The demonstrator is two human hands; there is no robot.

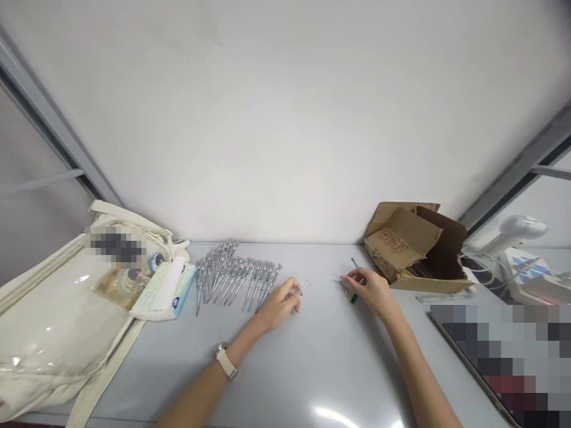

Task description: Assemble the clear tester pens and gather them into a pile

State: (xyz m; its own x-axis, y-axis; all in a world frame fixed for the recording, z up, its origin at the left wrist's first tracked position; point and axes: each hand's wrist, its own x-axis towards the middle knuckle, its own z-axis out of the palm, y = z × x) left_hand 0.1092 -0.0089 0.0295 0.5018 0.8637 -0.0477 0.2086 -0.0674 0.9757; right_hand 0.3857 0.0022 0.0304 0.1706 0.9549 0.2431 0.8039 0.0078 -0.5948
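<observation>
My left hand [282,304] rests on the grey table [285,368] with its fingers curled round a small clear tube-like part [296,290]. Just left of it lies a row of several clear tester screwdrivers with green insides [236,277]. My right hand [372,290] is further right, fingers pinched on a thin clear piece [345,279]. A metal rod [354,263] lies just beyond that hand and a small green part [354,299] lies under it. A watch sits on my left wrist [225,360].
An open cardboard box [414,246] stands at the back right against the white wall. A cream tote bag [57,321] with a tissue pack [164,290] fills the left side. A white device with cables [520,261] sits far right.
</observation>
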